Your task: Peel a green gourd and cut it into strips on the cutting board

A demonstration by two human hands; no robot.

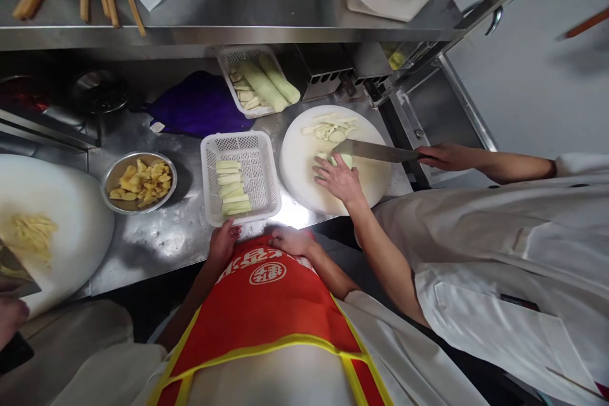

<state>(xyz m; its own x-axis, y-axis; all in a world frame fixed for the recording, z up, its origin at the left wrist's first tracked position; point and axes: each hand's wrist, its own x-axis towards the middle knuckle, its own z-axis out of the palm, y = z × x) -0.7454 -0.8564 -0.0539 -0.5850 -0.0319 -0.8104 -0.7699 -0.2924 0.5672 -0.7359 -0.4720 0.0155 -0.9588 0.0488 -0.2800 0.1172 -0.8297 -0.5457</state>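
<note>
My left hand (223, 242) is at the near edge of a white perforated basket (275, 200), its fingers loosely bent and nothing visible in them. Whether it touches the rim I cannot tell. In the basket lie pale green cut vegetable strips (232, 190), stacked in a row on the left side. Against the front of my red apron (257, 311), close to the counter edge, rests my right hand (291, 241). It lies fairly flat, empty, with some fingertips hidden.
On the right, a co-worker's hands cut vegetable with a cleaver (375, 151) on a round board (304, 184). Behind stands a basket of peeled vegetables (261, 85). Leftward are a metal bowl of ginger-like pieces (143, 184) and another board (80, 228) with a person's blade. A steel shelf (266, 3) overhangs.
</note>
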